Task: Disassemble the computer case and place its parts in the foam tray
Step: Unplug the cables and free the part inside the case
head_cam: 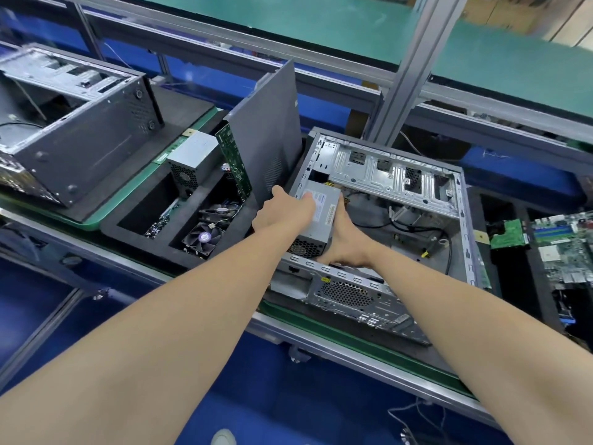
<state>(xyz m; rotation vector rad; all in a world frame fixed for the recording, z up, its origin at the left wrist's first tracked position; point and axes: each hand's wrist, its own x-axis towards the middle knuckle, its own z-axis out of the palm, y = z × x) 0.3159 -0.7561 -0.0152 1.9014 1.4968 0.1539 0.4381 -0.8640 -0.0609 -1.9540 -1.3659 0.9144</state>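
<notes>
An open grey computer case (417, 175) lies on its side at centre right. Its silver power supply (316, 226) sits at the case's near left corner, tilted up. My left hand (282, 213) grips the supply's left side, thumb over its top. My right hand (345, 242) holds its right side from inside the case. To the left is the black foam tray (134, 200). It holds another power supply (192, 162), a green circuit board (232, 159) standing on edge, a dark side panel (266, 133) leaning upright, and fans (202, 237).
A second computer case (73, 123) lies at the far left on a black mat. Another foam tray with green boards (558, 245) sits at the right. Loose black cables (433, 229) lie inside the open case. An aluminium post (404, 69) rises behind it.
</notes>
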